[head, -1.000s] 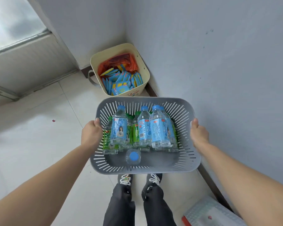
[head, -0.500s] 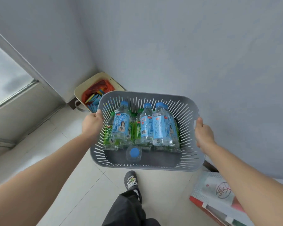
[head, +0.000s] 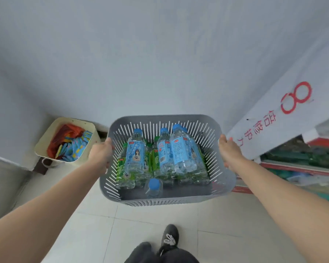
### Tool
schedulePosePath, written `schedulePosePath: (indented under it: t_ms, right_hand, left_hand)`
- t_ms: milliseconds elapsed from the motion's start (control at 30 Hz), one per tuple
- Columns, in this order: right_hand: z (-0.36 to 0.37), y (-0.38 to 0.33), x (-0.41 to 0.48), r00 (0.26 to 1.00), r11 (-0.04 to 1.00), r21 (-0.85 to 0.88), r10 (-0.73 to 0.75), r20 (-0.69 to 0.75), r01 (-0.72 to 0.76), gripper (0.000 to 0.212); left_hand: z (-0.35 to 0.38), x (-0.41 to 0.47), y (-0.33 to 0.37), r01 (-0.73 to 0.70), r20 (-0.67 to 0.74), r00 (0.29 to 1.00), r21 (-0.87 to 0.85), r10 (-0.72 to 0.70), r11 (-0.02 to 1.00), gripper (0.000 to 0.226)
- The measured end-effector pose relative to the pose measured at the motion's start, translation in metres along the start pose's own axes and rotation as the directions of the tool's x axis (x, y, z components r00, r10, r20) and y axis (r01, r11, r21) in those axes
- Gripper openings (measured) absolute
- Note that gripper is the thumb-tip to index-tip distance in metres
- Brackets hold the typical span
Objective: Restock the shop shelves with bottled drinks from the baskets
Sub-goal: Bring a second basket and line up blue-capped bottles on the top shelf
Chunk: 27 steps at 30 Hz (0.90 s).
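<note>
I hold a grey slotted plastic basket [head: 224, 179] in the air in front of me, above the tiled floor. My left hand [head: 101, 155] grips its left rim and my right hand [head: 230, 151] grips its right rim. Inside lie several clear water bottles with blue labels and blue caps [head: 180, 150], stacked on bottles with green labels [head: 122, 168]. One small blue-capped bottle [head: 153, 187] stands upright near the basket's front wall. A shop shelf [head: 300, 166] with red edging and blurred goods shows at the right.
A cream bin [head: 46, 141] holding blue and yellow packets and an orange bag stands on the floor by the wall at the left. A white panel with red print [head: 285, 114] leans at the right. My shoe [head: 169, 236] is on the pale tiles below.
The view has swung right with the basket still in both hands: the cream bin has slid to the left, and the white panel and shelf have come into sight at the right.
</note>
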State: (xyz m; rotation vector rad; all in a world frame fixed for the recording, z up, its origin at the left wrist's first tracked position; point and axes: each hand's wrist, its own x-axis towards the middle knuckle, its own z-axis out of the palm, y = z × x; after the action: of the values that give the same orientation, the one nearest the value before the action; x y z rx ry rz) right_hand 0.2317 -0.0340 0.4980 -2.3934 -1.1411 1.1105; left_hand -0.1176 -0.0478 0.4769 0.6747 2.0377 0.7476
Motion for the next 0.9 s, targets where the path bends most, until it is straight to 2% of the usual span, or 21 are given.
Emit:
schedulePosePath:
  t_ms: [133, 233, 367, 533, 700, 900]
  right_hand:
    - [-0.022, 0.061, -0.043, 0.989, 0.986, 0.139, 0.104, -0.109, -0.088, 0.066]
    - [-0.035, 0.112, -0.074, 0.965, 0.974, 0.158, 0.189, -0.181, -0.161, 0.069]
    - [-0.05, 0.187, -0.12, 0.927, 0.939, 0.232, 0.306, -0.219, -0.255, 0.057]
    - [-0.071, 0.276, -0.188, 0.846, 0.855, 0.349, 0.478, -0.238, -0.385, 0.059]
    - [-0.097, 0.361, -0.259, 0.733, 0.717, 0.517, 0.642, -0.227, -0.468, 0.065]
    - [-0.138, 0.468, -0.333, 0.618, 0.571, 0.679, 0.756, -0.216, -0.461, 0.061]
  left_hand:
    - [0.026, -0.036, 0.004, -0.086, 0.144, 0.987, 0.105, 0.07, 0.991, 0.041]
    - [0.045, -0.066, 0.001, -0.137, 0.243, 0.965, 0.143, 0.099, 0.98, 0.042]
    - [0.073, -0.114, -0.002, -0.223, 0.355, 0.924, 0.209, 0.139, 0.952, 0.036]
    - [0.118, -0.184, -0.01, -0.345, 0.515, 0.841, 0.27, 0.168, 0.899, 0.034]
    - [0.176, -0.267, -0.027, -0.464, 0.666, 0.721, 0.26, 0.191, 0.847, 0.038]
    - [0.26, -0.377, -0.057, -0.615, 0.786, 0.579, 0.247, 0.217, 0.748, 0.035]
